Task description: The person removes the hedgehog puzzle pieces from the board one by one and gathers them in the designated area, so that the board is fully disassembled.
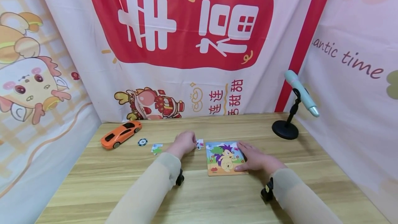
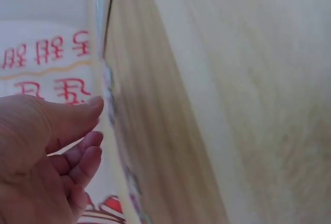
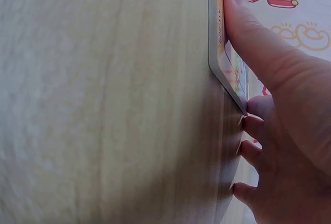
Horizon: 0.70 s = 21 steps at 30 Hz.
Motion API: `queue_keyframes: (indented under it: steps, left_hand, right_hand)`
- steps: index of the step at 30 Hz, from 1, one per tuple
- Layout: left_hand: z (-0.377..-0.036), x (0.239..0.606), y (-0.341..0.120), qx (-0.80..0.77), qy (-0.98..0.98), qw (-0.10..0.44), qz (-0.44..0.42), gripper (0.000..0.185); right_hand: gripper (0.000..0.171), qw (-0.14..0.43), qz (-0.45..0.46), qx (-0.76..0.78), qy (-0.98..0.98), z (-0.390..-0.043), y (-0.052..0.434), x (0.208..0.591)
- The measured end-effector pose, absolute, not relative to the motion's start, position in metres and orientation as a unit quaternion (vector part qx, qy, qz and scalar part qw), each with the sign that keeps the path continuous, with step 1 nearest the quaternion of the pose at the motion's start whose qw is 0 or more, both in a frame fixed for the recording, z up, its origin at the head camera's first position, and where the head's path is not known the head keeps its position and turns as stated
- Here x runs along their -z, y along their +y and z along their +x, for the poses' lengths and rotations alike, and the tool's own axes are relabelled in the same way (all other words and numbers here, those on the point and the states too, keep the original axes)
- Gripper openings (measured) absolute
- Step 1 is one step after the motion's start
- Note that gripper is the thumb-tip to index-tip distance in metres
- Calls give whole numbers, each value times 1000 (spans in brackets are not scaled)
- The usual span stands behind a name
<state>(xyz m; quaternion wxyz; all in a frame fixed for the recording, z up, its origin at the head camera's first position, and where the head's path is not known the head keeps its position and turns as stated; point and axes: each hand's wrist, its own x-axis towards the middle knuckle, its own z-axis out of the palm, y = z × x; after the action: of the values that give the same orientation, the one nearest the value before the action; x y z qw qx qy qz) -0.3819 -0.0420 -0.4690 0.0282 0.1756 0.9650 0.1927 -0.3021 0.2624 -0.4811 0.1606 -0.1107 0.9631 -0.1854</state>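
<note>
A square hedgehog jigsaw puzzle [image 1: 217, 167] lies flat on the wooden table. My right hand [image 1: 256, 157] rests at its right side, thumb [image 3: 248, 22] pressing the picture and the other fingers extended along its edge. Just left of the puzzle is a small jigsaw piece [image 1: 200, 144]. My left hand [image 1: 185, 142] is beside that piece, its fingertips close to it. In the left wrist view, the thumb [image 2: 77, 118] and fingers are loosely bent with a gap between them. A second jigsaw piece [image 1: 157, 148], partly green, lies left of the left hand.
An orange toy car [image 1: 121, 134] stands at the back left, with a round blue-and-white chip [image 1: 142, 142] near it. At the back right, a teal microphone [image 1: 301, 92] sits on a black stand [image 1: 285, 129]. Printed cloth [image 1: 261, 89] hangs around the table [image 1: 214, 203].
</note>
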Motion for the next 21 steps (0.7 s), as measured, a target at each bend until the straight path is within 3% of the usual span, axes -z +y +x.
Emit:
queue_keyframes:
  steps: [4, 12, 17, 21]
  left_hand:
    - [-371, 464, -32, -205, 955, 14, 215, 10]
    - [-340, 463, -8, -238, 933, 110, 247, 35]
    - [-333, 468, -1, -228, 940, 104, 231, 38]
    - [-332, 468, 1, -222, 943, 101, 228, 37]
  right_hand:
    - [112, 163, -110, 187, 963, -303, 263, 482]
    - [113, 159, -114, 180, 964, -306, 263, 484]
    - [110, 151, -116, 170, 967, -302, 260, 482]
    - [96, 132, -146, 143, 970, -288, 251, 473]
